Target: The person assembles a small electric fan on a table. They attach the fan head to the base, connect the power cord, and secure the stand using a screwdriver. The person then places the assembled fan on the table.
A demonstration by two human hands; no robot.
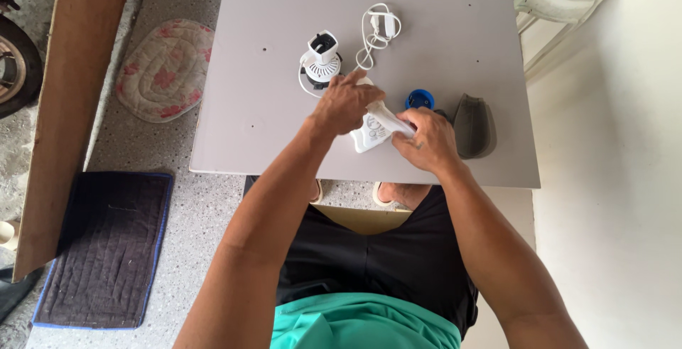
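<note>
Both hands hold one white plastic piece [371, 130] over the grey surface [249, 93].
The left hand [346, 101] grips its top while the right hand [428, 138] clasps its handle, steadying it.

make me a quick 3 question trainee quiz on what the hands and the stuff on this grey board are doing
1. True or false: both hands grip the same white plastic part.
2. Which thing lies nearest the right hand? A) blue cap B) coiled white cable C) floral cushion
3. Fill in: the white round device stands on the grey board, beyond the ____ hand.

Key: 1 true; 2 A; 3 left.
</note>
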